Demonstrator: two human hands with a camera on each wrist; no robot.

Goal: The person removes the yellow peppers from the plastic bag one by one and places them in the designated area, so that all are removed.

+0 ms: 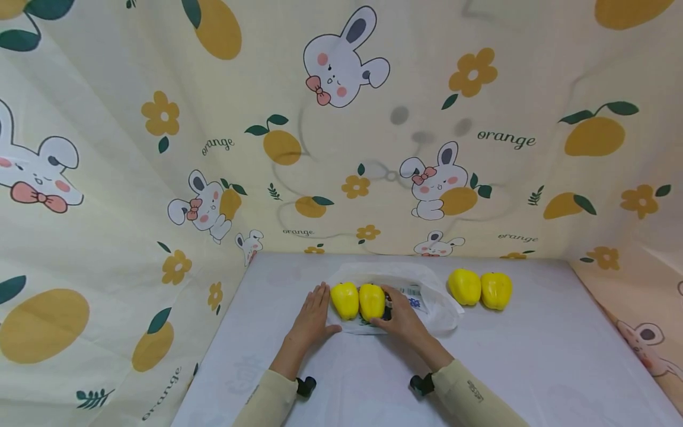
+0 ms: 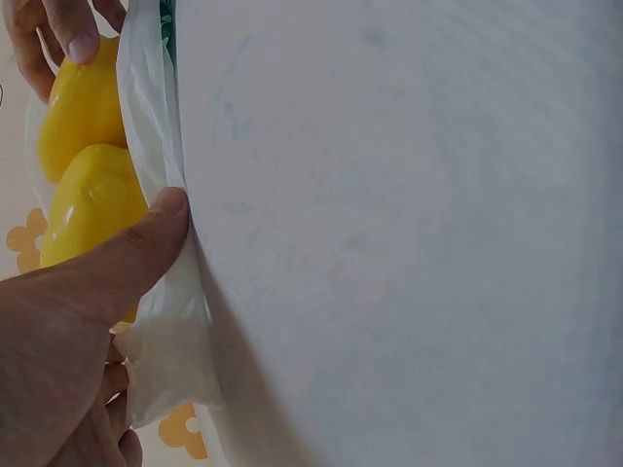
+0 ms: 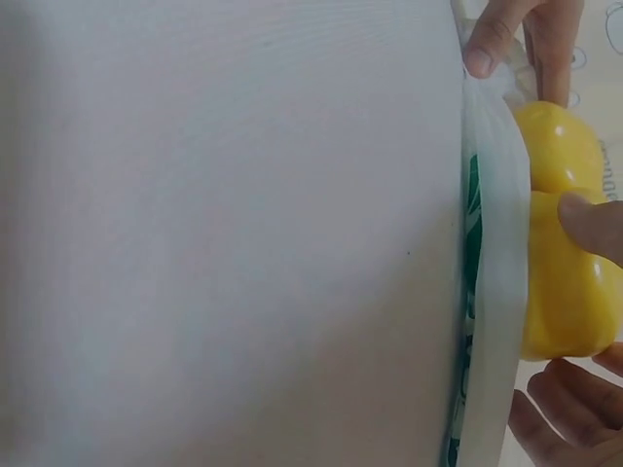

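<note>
Two yellow bell peppers, a left one (image 1: 345, 300) and a right one (image 1: 372, 302), sit side by side on a white plastic bag (image 1: 440, 311) with printing on it. My right hand (image 1: 401, 315) grips the right pepper, its thumb (image 3: 594, 229) on the near side and its fingers (image 3: 565, 409) around the other side. On the other side, my left hand (image 1: 312, 315) lies at the bag's left edge beside the left pepper, fingers extended. Its thumb (image 2: 146, 238) rests on the bag's near edge in the left wrist view.
Another two yellow bell peppers (image 1: 464, 287) stand close together on the table, right of the bag. The white-covered table (image 1: 533, 362) ends at a patterned curtain (image 1: 341, 207) behind and at both sides.
</note>
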